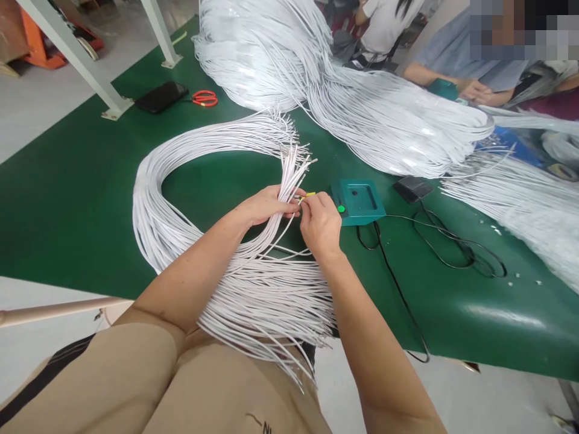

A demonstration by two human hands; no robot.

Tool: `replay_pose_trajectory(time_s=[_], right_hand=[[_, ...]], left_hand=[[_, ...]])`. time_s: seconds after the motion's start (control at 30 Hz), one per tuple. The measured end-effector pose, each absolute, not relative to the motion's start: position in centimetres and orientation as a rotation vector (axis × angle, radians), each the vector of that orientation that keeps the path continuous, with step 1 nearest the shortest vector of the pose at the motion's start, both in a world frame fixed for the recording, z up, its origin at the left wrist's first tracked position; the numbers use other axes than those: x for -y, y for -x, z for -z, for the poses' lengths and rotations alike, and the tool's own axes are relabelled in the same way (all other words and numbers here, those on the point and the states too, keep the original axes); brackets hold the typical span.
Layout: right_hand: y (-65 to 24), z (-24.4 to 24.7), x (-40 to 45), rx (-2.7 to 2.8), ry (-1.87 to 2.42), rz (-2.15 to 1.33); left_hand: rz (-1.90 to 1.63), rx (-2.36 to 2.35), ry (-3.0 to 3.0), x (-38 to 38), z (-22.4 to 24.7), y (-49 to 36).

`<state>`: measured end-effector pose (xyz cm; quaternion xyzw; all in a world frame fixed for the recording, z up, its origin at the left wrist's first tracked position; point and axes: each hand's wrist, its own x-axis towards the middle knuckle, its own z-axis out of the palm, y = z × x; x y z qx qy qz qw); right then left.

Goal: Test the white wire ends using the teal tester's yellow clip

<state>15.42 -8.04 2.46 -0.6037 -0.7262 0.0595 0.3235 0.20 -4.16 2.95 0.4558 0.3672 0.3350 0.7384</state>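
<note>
My left hand [266,204] is closed around a bundle of thin white wires [288,175], whose cut ends fan out above the thumb. Close beside it, my right hand [322,226] pinches at a single wire end standing apart from the bundle. A small yellow piece [310,194] shows at the right fingertips; its exact kind is too small to tell. The held wires belong to a large loop [147,193] curving round on the left. More loose wire ends [271,295] lie below my wrists, over the table's near edge.
Right of my hands sits a teal device [379,208] with a green button and black cable. A black box [412,188] with a cord lies beyond it. Large wire coils [384,114] cover the back. A phone [161,97] and red-handled scissors [204,98] lie back left. Co-workers [474,72] are opposite.
</note>
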Motion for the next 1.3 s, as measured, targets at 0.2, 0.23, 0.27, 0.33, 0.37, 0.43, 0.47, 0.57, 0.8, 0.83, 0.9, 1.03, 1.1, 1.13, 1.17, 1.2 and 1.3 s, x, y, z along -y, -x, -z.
replay_pose_trajectory(time_s=[0.2, 0.23, 0.27, 0.33, 0.37, 0.43, 0.47, 0.57, 0.8, 0.83, 0.9, 1.03, 1.1, 1.13, 1.17, 1.2, 1.3], right_hand=[[-17.9, -2.9, 5.7, 2.235, 1.575, 0.186], [-18.3, -3.0, 5.1, 2.269, 1.577, 0.199], [-18.7, -3.0, 4.6, 2.321, 1.576, 0.193], [-19.3, -3.0, 3.8, 2.443, 1.574, 0.146], [-19.4, -2.9, 3.6, 2.488, 1.575, 0.124], [-19.5, -2.8, 3.2, 2.516, 1.581, 0.112], [-19.6, -2.7, 3.1, 2.512, 1.580, 0.115], [-19.6, -2.4, 3.0, 2.488, 1.567, 0.108], [-19.5, -2.2, 2.6, 2.410, 1.596, 0.140], [-19.5, -2.3, 2.6, 2.407, 1.598, 0.136], [-19.4, -2.4, 2.6, 2.404, 1.606, 0.134], [-19.4, -2.4, 2.7, 2.387, 1.618, 0.134], [-19.4, -2.3, 2.7, 2.375, 1.621, 0.126], [-19.4, -2.2, 2.6, 2.370, 1.625, 0.119], [-19.4, -2.3, 2.6, 2.367, 1.631, 0.112], [-19.3, -2.3, 2.6, 2.365, 1.640, 0.103], [-19.4, -2.6, 2.8, 2.379, 1.642, 0.059]], left_hand=[[-0.824, -0.966, -0.964, 3.4, -1.9, -0.4], [-0.834, -0.992, -0.974, 3.2, -1.7, -0.4], [-0.842, -1.011, -0.988, 3.1, -1.5, -0.4], [-0.856, -1.037, -1.021, 2.8, -1.2, -0.5], [-0.862, -1.051, -1.035, 2.7, -1.0, -0.5], [-0.868, -1.081, -1.063, 2.6, -0.8, -0.6], [-0.870, -1.096, -1.079, 2.6, -0.6, -0.6], [-0.878, -1.138, -1.113, 2.4, -0.2, -0.7], [-0.880, -1.214, -1.118, 2.2, 0.3, -1.1], [-0.885, -1.225, -1.115, 2.2, 0.3, -1.1], [-0.903, -1.246, -1.099, 2.1, 0.4, -1.1], [-0.899, -1.255, -1.096, 2.1, 0.3, -1.3], [-0.868, -1.261, -1.110, 2.2, 0.1, -1.5], [-0.854, -1.269, -1.116, 2.3, 0.0, -1.6], [-0.845, -1.273, -1.124, 2.3, -0.1, -1.6], [-0.840, -1.276, -1.129, 2.4, -0.1, -1.7], [-0.844, -1.270, -1.144, 2.3, 0.1, -1.6]])
